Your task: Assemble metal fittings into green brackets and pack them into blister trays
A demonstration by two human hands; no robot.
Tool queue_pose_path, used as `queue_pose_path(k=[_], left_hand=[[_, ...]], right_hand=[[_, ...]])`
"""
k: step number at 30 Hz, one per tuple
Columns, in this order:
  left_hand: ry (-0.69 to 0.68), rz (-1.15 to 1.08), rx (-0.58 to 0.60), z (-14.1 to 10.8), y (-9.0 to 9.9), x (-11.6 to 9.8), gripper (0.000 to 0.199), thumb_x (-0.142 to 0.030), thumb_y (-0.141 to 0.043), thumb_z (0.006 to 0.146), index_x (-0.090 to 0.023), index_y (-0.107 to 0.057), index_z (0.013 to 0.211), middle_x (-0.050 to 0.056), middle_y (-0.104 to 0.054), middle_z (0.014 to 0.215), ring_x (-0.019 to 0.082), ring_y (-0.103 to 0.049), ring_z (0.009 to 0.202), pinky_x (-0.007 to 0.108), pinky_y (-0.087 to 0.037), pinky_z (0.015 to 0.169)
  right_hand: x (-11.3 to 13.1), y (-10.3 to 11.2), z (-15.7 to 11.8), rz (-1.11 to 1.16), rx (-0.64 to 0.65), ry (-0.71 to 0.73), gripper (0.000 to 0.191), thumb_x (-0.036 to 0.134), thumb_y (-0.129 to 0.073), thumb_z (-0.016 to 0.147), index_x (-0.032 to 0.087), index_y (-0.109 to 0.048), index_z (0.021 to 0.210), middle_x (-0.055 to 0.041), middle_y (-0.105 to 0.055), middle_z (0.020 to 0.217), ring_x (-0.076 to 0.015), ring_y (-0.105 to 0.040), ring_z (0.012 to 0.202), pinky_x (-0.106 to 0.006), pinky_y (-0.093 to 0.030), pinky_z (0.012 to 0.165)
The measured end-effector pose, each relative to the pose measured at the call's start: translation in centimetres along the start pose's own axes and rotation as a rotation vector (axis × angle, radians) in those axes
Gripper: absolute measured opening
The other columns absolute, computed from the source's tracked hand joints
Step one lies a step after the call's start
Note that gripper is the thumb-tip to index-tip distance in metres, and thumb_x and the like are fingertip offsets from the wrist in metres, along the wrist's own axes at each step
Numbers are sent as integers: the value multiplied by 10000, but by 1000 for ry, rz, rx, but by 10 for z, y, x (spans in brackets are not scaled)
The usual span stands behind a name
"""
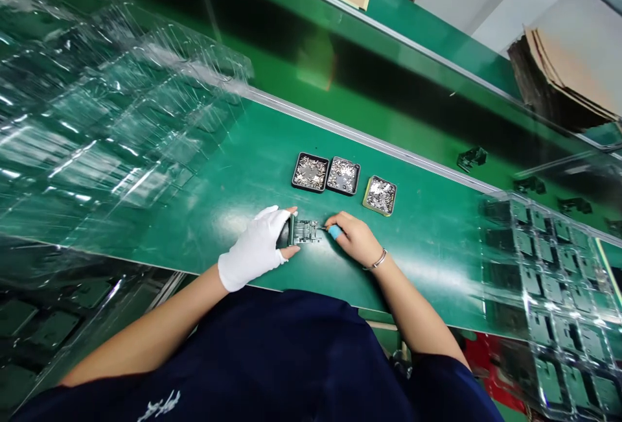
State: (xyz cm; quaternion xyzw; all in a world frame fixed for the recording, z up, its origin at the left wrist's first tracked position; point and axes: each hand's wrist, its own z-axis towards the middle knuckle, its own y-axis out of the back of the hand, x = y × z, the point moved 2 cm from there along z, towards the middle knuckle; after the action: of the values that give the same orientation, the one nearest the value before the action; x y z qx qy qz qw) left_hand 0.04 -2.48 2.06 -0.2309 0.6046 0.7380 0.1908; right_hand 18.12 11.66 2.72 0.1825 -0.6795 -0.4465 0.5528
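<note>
A small dark-green device part (305,231) with fine metal pieces lies on the green table, gripped at its left end by my left hand (257,247), which wears a white glove with bare fingertips. My right hand (350,235), bare with blue tape on a finger, is pinched close to the part's right end; what it holds there is too small to make out. Beyond my hands sit a black tray (294,177) and a second dark tray (358,179), side by side, and a yellowish-edged tray (365,198), each with small shiny metal pieces.
Stacked clear plastic trays (146,98) cover the left side of the green table (223,182). At the right, a clear tray (554,266) holds several dark parts. A metal rail (340,131) runs behind, with loose black parts (471,159) beyond it. Cardboard (573,78) lies at the upper right.
</note>
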Motion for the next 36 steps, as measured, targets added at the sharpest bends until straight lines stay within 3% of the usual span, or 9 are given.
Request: queue_pose_path(k=[9,17,25,32,36], left_hand=[[-4,41,10,-2,-4,2,619,-403,-613,788,-118,-411,1298,176,-563,1222,355,-512,1165,491,-441,968],[19,36,40,-4,-4,2,638,-443,-605,791,-127,-414,1310,170,-568,1212,358,-510,1174,509,-411,1004],[-12,54,45,-2,0,-1,625,-421,-620,786,-110,-426,1291,169,-582,1181,351,-531,1144,488,-436,973],[-14,71,61,0,2,-3,625,-426,-625,782,-123,-424,1291,156,-593,1181,335,-543,1129,470,-445,964],[-9,73,73,0,2,-3,619,-434,-616,785,-132,-425,1290,152,-597,1180,335,-543,1131,475,-441,966]], right_hand=[[8,-11,0,-57,-7,3,270,50,-472,817,217,-602,983,-46,-637,986,-179,-589,949,-281,-471,837],[19,-12,1,-198,77,-58,245,61,-472,795,197,-586,964,-59,-625,913,-193,-581,854,-269,-459,702],[10,-3,-5,77,77,-33,204,112,-464,850,212,-597,969,-33,-651,950,-159,-620,869,-251,-463,751],[14,-5,-7,-61,138,10,225,87,-481,807,210,-590,961,-37,-641,908,-181,-594,856,-263,-445,721],[20,-5,-6,-95,187,-35,267,53,-483,762,206,-581,958,-37,-626,897,-177,-580,848,-256,-437,710]])
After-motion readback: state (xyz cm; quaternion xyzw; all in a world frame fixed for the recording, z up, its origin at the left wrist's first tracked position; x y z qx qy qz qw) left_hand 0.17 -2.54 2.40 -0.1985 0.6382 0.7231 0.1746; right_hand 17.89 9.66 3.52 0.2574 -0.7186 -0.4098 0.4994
